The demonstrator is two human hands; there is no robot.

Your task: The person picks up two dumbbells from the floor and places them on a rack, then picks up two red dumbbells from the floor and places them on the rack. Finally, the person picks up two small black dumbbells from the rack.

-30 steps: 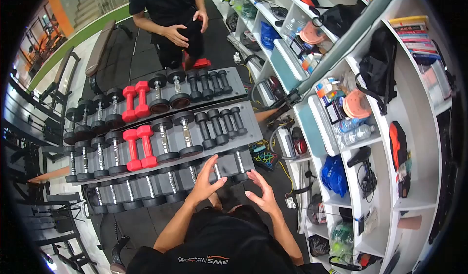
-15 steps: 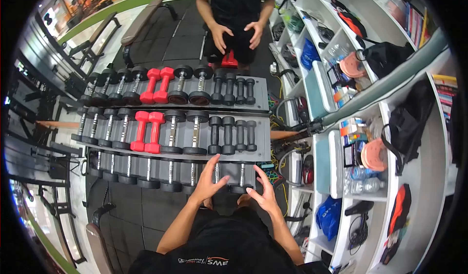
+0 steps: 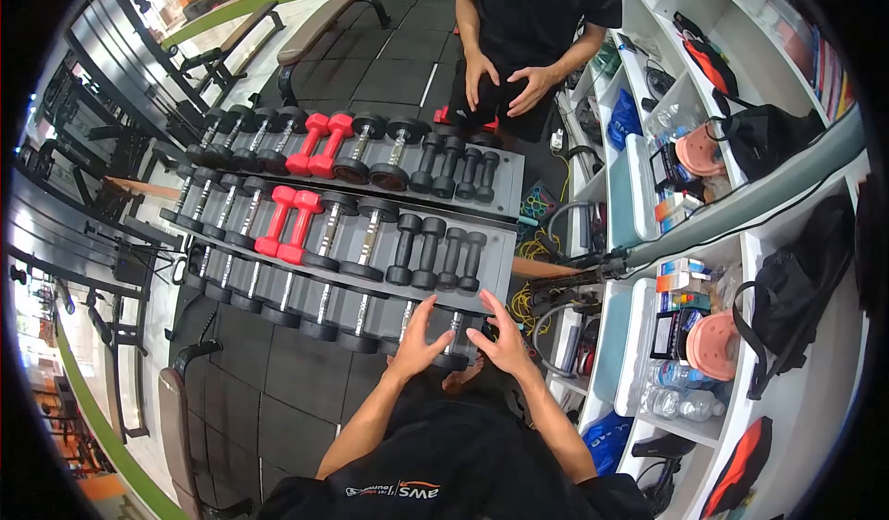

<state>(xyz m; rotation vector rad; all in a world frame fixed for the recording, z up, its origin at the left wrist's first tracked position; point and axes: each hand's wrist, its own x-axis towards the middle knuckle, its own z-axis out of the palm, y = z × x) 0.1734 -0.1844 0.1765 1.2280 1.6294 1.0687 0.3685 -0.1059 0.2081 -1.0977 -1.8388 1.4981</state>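
My left hand (image 3: 419,342) is open, fingers spread and holding nothing, over the right part of the lower dumbbell tier. Beside it, my right hand (image 3: 503,338) is also open and empty, near the rack's right end. Between the two hands, a chrome-handled dumbbell (image 3: 450,338) lies on the lower tier. Just beyond my fingertips, small black dumbbells (image 3: 451,257) lie on the upper tier of the grey rack (image 3: 498,242). Farther left on that tier are two red dumbbells (image 3: 299,227), then several chrome-handled ones (image 3: 226,207).
A mirror behind the rack reflects the dumbbells and a person (image 3: 532,29) in black. White shelves (image 3: 722,425) on the right hold a black bag (image 3: 787,288), plastic bottles (image 3: 683,403) and a blue bag (image 3: 608,441). A bench (image 3: 176,437) is at lower left.
The camera view has turned, so the rack now slants down to the right. Both hands appear farther right in the picture and remain open and empty.
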